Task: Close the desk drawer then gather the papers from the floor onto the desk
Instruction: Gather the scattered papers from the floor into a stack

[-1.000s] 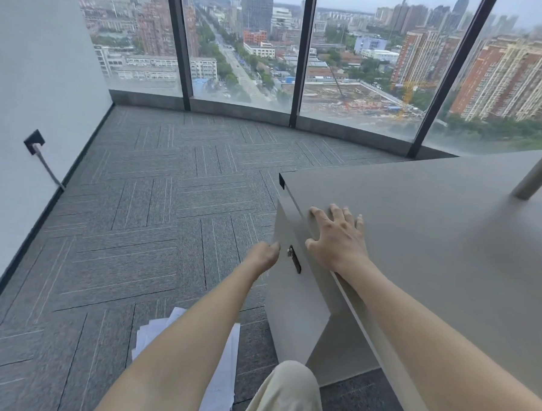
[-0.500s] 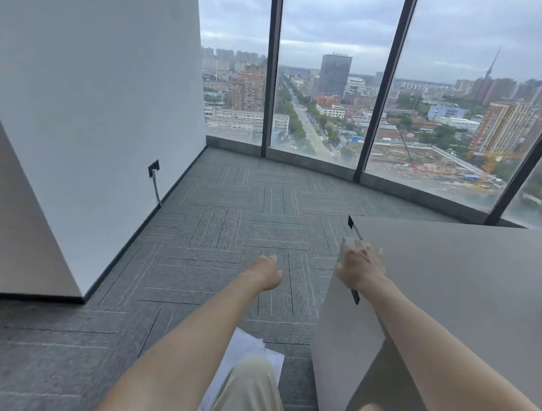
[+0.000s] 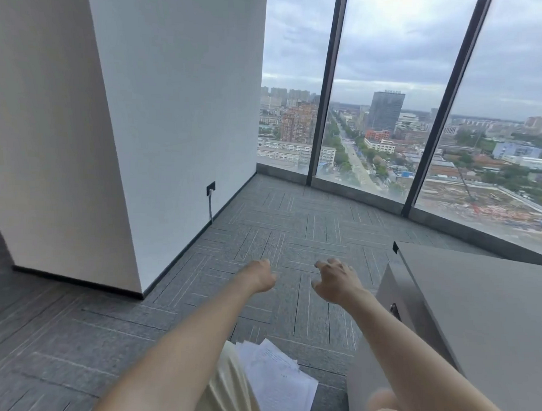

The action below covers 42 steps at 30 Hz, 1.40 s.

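The grey desk [image 3: 490, 311] fills the right side. Its drawer front [image 3: 408, 310], with a small dark handle, lies flush with the desk's side. A loose pile of white papers [image 3: 281, 382] lies on the carpet near the bottom centre, partly hidden by my knee. My left hand [image 3: 259, 277] hangs in the air over the carpet, fingers curled in, holding nothing. My right hand [image 3: 336, 282] hovers just left of the desk's edge, apart from it, fingers spread and empty.
A white wall corner [image 3: 144, 198] juts in at the left, with a socket and cable [image 3: 210, 191] low on it. Floor-to-ceiling windows [image 3: 390, 117] close off the far side. Grey carpet tiles [image 3: 293, 234] stretch between the wall and the desk.
My right hand has lifted off the desk top and moved left, clear of the desk. The view has tilted upward and swung left; the papers now show lower in the frame.
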{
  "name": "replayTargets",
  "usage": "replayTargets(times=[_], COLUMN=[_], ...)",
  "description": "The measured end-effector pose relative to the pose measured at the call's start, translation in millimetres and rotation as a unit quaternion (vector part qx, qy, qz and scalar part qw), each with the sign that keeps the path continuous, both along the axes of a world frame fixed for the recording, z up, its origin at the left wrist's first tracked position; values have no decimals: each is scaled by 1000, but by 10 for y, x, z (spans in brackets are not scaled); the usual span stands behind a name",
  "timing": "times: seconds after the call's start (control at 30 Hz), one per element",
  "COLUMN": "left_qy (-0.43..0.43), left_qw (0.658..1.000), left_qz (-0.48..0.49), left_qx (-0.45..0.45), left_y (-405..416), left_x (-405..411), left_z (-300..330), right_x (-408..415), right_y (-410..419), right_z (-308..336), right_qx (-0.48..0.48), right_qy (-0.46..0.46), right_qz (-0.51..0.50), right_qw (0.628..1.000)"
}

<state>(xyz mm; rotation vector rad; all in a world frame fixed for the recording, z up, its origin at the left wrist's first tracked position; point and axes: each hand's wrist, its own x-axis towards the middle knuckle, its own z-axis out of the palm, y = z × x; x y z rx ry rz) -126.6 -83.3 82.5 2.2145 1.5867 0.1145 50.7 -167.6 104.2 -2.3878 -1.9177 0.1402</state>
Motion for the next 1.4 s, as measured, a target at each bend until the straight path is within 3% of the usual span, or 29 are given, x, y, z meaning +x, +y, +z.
replayTargets(times=[0.33,0.83,1.1,1.4], left_qy=[17,21,30,41], left_qw=[996,956,927,897], left_qz=[24,119,167,239], left_qx=[-83,-267,-335,-370], left_y=[513,1700,1957,2027], left_x=[152,216,117,28], left_z=[-813,-3007,-4446,-5786], right_x=[314,625,614,555], right_y=[630,1985,2045,1934], right_z=[-831,-3259,-4715,-6104], right_qx=[-101,-262,-350,-355], right_qy=[119,234,295,339], right_qz=[-17,-88,-150,-209], right_qw=[988,932,876,846])
